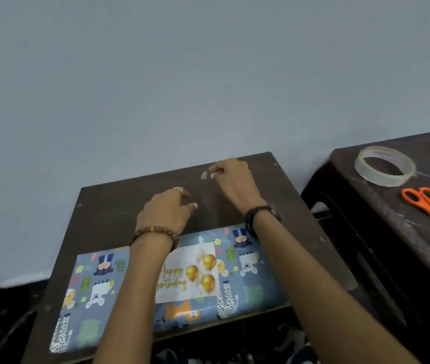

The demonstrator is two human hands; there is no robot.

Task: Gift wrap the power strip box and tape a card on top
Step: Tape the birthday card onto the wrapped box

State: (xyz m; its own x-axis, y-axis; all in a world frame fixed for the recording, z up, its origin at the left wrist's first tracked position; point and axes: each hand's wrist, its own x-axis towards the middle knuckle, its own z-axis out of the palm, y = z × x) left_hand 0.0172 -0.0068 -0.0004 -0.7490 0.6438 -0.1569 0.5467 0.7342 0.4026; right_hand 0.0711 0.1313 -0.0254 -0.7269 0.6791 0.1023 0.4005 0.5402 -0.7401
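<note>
Dim flat light, soft blur throughout, perhaps slight wide-angle edge bending

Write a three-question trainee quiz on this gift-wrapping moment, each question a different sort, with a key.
1. True or false: the card lies on the wrapped box.
2. Where is the tape roll? A) on the box B) on the side table, beyond the scissors C) in the left hand
3. Fill in: the right hand reaches toward a small piece of ____ near the table's far edge.

Key: 1 true; 2 B; 3 tape
</note>
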